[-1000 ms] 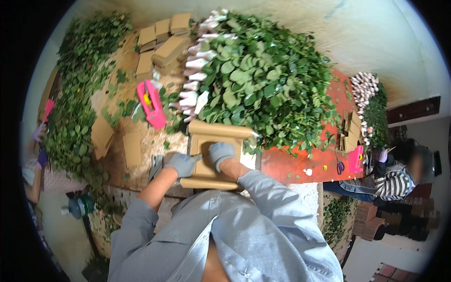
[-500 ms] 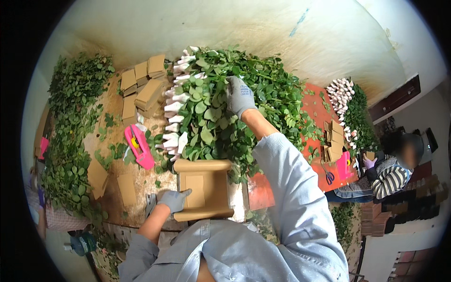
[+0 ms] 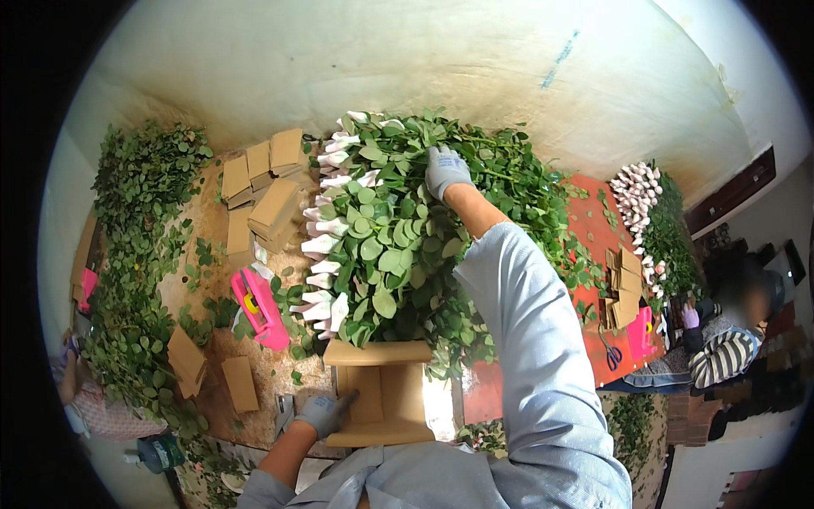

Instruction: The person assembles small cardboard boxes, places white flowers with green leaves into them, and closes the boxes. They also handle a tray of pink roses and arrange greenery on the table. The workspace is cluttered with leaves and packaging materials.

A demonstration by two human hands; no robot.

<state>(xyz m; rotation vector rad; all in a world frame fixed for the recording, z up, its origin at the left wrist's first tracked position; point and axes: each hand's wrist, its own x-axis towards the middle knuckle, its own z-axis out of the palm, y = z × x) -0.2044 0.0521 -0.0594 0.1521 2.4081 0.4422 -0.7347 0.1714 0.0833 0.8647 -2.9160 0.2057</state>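
Observation:
My left hand [image 3: 324,414], in a grey glove, rests at the left edge of a brown cardboard wrapper [image 3: 403,394] with raised, rolled far and near sides. Its fingers reach onto the cardboard inner face. Farther off, my gloved right hand [image 3: 447,172] lies with stretched fingers on a big pile of leafy green rose stems [image 3: 407,225]; leaves hide the fingertips. Along the pile's left side, pale rose heads in white sleeves [image 3: 320,246] point left. Beside my left hand is a metal stapler-like tool [image 3: 285,414], partly visible.
Left of the pile lie stacked cardboard pieces [image 3: 273,212], a pink tape dispenser [image 3: 260,310] and loose greenery [image 3: 140,297]. At right, a red tabletop [image 3: 593,225] bears scissors [image 3: 612,356], cardboard and more roses [image 3: 636,195]. A co-worker [image 3: 721,348] sits there; another person's arm [image 3: 69,373] shows far left.
My right hand has reached farther toward the wall over the leaves. The left hand stays at the cardboard wrapper. The whole view has shifted slightly.

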